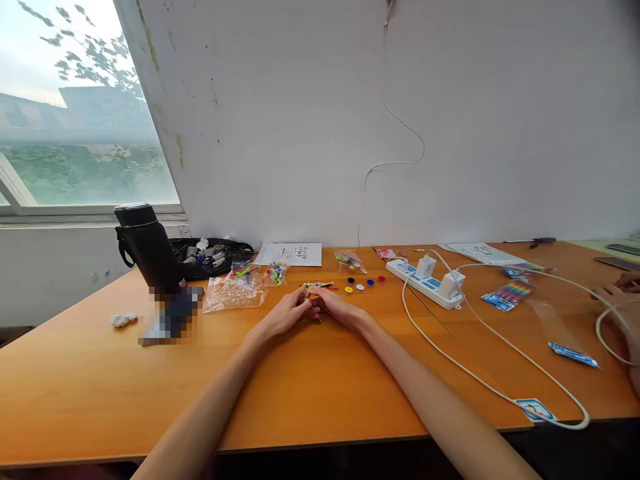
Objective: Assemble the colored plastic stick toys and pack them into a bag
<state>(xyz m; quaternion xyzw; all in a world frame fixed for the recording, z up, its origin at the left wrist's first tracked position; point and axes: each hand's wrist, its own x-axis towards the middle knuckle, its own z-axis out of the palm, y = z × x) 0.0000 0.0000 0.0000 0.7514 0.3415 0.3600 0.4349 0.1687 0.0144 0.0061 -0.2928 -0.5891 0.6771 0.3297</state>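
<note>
My left hand [289,313] and my right hand [334,307] meet over the middle of the table. Their fingers are closed together around a small, thin green piece [307,291], mostly covered by the fingertips; its exact kind is too small to make out. Just beyond my hands lie several thin coloured sticks [327,287], yellow, blue and orange among them. To the right of my right hand sit several small round pieces, including a black one [351,281], a yellow one [349,291] and a red one [382,279].
Clear plastic bags [235,293] of small coloured parts lie left, near a black flask [150,247] and a black bag [215,257]. At right, a white power strip [425,283] trails a white cable [465,367] across the table [320,400]. Another person's hand [615,297] is far right.
</note>
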